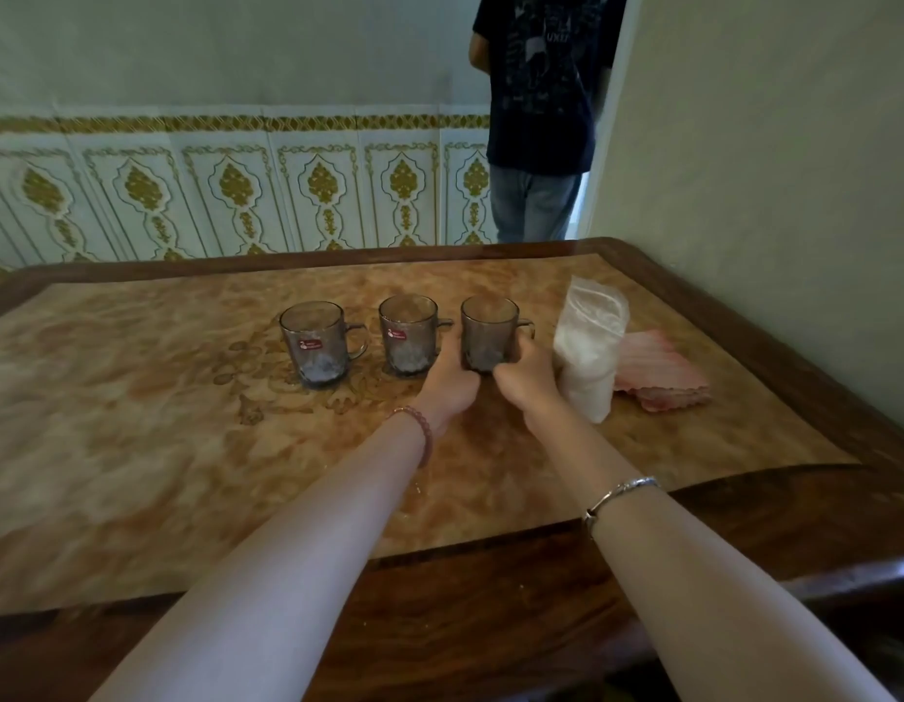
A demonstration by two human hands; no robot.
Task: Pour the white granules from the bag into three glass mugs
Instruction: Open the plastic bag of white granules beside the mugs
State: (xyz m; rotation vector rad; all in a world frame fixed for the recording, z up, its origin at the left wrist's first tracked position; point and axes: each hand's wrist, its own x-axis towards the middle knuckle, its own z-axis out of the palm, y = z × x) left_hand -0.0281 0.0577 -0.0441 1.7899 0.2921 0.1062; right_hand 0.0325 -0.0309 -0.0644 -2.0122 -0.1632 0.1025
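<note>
- Both forearms reach forward over the table (136, 448).
- Left hand (450, 382) and right hand (528, 374) curl around the right mug (488, 342), one on each side.
- Middle mug (408, 334) and left mug (315, 344) stand in line.
- Bag (589, 347) of granules stands just right of the hands.
</note>
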